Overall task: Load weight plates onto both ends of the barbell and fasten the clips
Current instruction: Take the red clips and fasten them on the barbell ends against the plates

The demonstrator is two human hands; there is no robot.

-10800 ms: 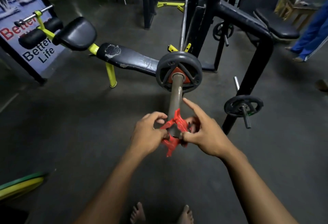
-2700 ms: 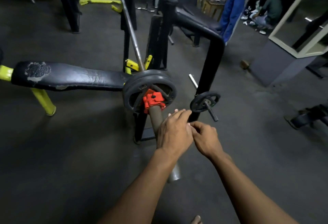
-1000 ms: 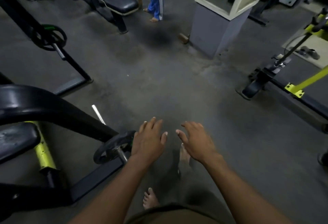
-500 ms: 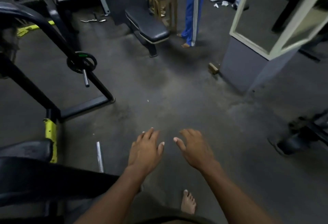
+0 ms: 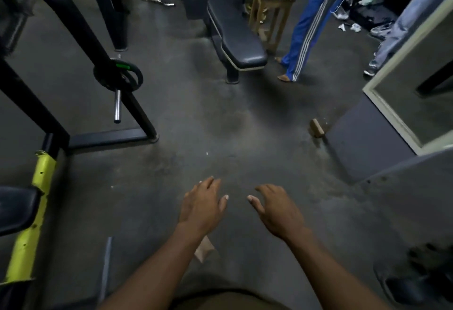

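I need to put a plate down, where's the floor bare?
Bare floor lies ahead of both hands, between the black rack foot, the black bench and the grey pillar base. Crowded behind the bench, around the standing people.

Dark, scuffed floor [image 5: 220,123] is carrying everything. Black rack base [image 5: 107,135] is sitting at left; a padded bench [image 5: 235,39] and wooden stool [image 5: 272,5] are standing far centre. Small wooden block [image 5: 318,127] is lying at right, beside the mirror pedestal [image 5: 367,138].
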